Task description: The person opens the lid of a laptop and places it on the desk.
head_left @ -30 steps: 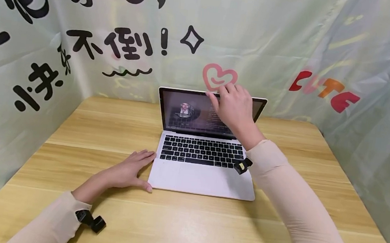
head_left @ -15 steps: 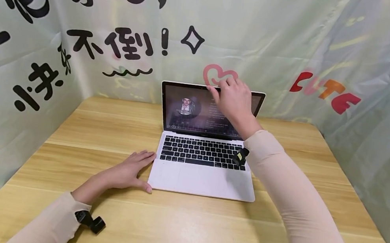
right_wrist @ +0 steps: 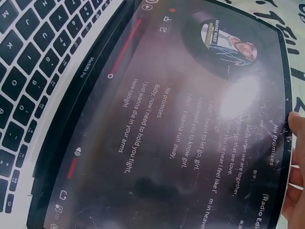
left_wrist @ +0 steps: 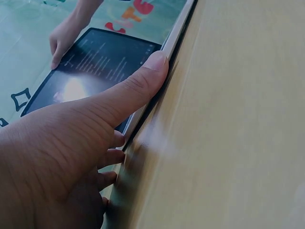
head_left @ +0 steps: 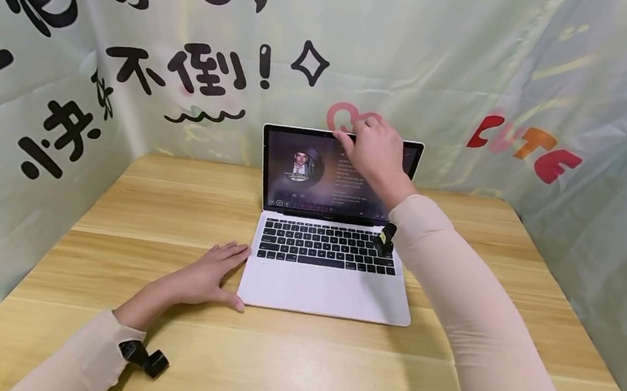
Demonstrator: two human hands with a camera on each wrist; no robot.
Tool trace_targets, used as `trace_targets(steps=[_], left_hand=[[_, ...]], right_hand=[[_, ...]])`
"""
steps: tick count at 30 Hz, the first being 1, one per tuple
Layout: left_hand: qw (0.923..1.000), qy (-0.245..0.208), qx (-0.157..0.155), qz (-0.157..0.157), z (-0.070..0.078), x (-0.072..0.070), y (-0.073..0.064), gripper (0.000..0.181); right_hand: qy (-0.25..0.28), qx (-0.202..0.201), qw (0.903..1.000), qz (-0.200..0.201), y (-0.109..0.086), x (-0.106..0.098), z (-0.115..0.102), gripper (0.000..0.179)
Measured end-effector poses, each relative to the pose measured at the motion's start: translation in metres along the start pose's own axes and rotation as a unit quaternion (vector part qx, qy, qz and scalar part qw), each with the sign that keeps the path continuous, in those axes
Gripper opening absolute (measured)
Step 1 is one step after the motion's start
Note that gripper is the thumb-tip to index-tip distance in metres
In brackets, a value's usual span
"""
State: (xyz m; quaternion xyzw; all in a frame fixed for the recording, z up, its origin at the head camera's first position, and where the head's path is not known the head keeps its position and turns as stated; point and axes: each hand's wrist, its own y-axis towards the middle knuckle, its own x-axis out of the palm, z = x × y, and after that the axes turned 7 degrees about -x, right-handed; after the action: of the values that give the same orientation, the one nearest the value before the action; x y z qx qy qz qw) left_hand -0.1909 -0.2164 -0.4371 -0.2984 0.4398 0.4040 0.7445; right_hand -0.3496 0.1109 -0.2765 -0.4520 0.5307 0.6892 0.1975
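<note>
A silver laptop (head_left: 320, 292) stands unfolded on the wooden table, its screen (head_left: 291, 190) lit with a music player and song lyrics. At the top edge of the lid, my right hand (head_left: 378, 154) pinches it, thumb on the screen side and fingers behind. The right wrist view shows the thumb and fingers of that hand (right_wrist: 296, 164) at the lid's rim. My left hand (head_left: 204, 279) rests on the table with fingers extended, touching the left edge of the laptop's base. Seen from the left wrist, its thumb (left_wrist: 138, 86) lies against the base's front corner.
The wooden table (head_left: 295, 366) extends around the laptop on all sides. Pale fabric (head_left: 420, 54) printed with black characters and coloured drawings hangs behind the table and at both sides. A small black camera (head_left: 144, 357) sits on the left cuff, another (head_left: 385, 238) on the right.
The lid has tilted further back, its top edge rising in the head view. My right hand has moved up and back with it. The left hand stays in place.
</note>
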Motion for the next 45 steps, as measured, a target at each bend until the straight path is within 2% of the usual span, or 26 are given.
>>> trace_targets(steps=[3,9,22,37,45], left_hand=[[1.0,0.0,0.001,0.0,0.0,0.0,-0.001,0.119],[1.0,-0.003,-0.003,0.001,0.001,0.002,-0.001,0.119],[0.9999,-0.006,-0.009,0.0,0.003,0.001,-0.004,0.12],[0.9999,0.0,-0.012,-0.003,0.002,0.003,-0.002,0.12],[0.9999,-0.001,-0.012,0.001,0.0,0.0,-0.001,0.12]], right_hand=[[0.013,0.013,0.9998,-0.004,0.004,0.001,0.002,0.055],[0.026,0.021,0.9993,0.015,0.009,0.008,0.005,0.052],[0.018,0.039,0.9991,-0.003,0.018,0.028,0.009,0.053],[-0.018,0.022,0.9996,0.011,0.025,0.043,0.019,0.055],[-0.019,0.022,0.9994,0.021,0.029,0.044,0.018,0.054]])
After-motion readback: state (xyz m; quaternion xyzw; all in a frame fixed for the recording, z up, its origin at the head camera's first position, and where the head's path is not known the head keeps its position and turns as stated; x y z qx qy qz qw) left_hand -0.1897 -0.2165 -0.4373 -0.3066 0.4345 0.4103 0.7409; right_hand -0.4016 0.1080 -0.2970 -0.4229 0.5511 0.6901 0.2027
